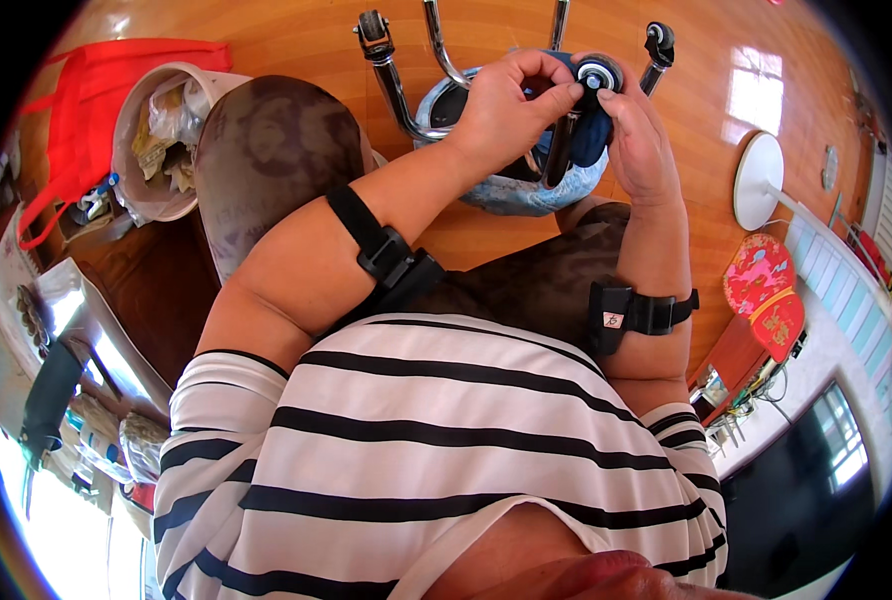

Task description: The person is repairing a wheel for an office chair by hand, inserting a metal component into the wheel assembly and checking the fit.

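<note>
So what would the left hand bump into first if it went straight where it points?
The left hand would probably meet the small black wheel first; they look very close, maybe touching, but depth is unclear.

You wear the head camera high on yourself, and it faces steeply down, along the front of your striped shirt [446, 395]. This shirt is very near and fills the lower middle. Your left hand [511, 105] and right hand [641, 150] are farther, close to the upper edge, above the wooden floor [706, 190]. The fisheye lens sees widely and bends straight edges toward its dark round rim.
</note>
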